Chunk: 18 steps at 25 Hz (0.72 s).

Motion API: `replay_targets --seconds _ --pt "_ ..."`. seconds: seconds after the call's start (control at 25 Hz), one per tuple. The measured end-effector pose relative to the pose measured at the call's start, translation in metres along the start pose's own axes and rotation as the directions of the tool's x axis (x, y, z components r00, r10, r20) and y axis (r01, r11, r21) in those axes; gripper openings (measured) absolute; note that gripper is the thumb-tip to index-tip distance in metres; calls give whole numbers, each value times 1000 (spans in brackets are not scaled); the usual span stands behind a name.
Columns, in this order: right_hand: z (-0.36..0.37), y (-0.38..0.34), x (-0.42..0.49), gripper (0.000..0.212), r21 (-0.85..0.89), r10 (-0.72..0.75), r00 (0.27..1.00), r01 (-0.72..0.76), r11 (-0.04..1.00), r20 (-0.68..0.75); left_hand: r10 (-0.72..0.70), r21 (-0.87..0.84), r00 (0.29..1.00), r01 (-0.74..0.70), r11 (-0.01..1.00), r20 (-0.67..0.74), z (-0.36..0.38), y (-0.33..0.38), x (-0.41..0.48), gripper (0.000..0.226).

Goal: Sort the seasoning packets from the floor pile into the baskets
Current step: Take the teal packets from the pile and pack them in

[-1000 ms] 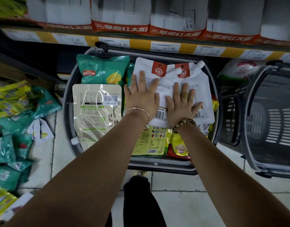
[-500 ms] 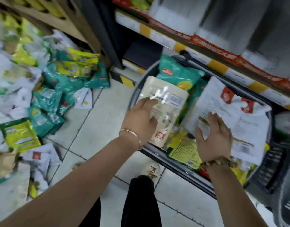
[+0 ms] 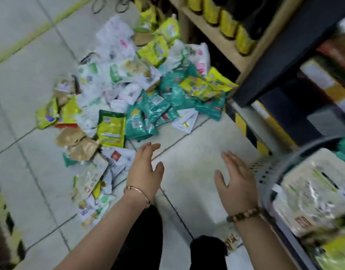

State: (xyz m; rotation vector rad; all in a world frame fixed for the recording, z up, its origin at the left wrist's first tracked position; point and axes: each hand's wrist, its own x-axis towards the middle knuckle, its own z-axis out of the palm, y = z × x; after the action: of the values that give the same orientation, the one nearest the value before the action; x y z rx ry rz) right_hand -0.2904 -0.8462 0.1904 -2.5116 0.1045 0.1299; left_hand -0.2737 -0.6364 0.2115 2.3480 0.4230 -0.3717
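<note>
My left hand [image 3: 146,172] and right hand [image 3: 237,182] hover empty, fingers straight and apart. The floor pile [image 3: 140,90] lies far left of the basket [image 3: 296,158]; my left hand is nearer, probably just beside a white packet [image 3: 117,158], though blur makes that uncertain.

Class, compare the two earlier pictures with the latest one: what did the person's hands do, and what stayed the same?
The left hand and right hand lifted off the white pouches in the basket and swung left toward the floor pile. They now hover open above bare tile, holding nothing. Unchanged: the basket keeps its packets, and the pile looks undisturbed.
</note>
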Motion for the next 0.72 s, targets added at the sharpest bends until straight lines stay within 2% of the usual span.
replay_targets --seconds 0.16,0.32,0.52,0.72 --pt "62 -79 34 45 22 -12 972 7 1000 236 -154 -90 983 145 985 -97 -61 -73 25 43" --pt "111 -130 61 45 30 16 937 -28 999 349 -240 -98 967 231 968 -86 -90 -123 50 44" --pt "160 -157 111 40 -24 16 940 -8 1000 342 -246 -66 967 242 968 -63 -98 -158 90 45" --pt "204 -135 171 40 -48 113 922 -103 994 371 -305 -49 952 304 951 -16 -77 -180 140 47"
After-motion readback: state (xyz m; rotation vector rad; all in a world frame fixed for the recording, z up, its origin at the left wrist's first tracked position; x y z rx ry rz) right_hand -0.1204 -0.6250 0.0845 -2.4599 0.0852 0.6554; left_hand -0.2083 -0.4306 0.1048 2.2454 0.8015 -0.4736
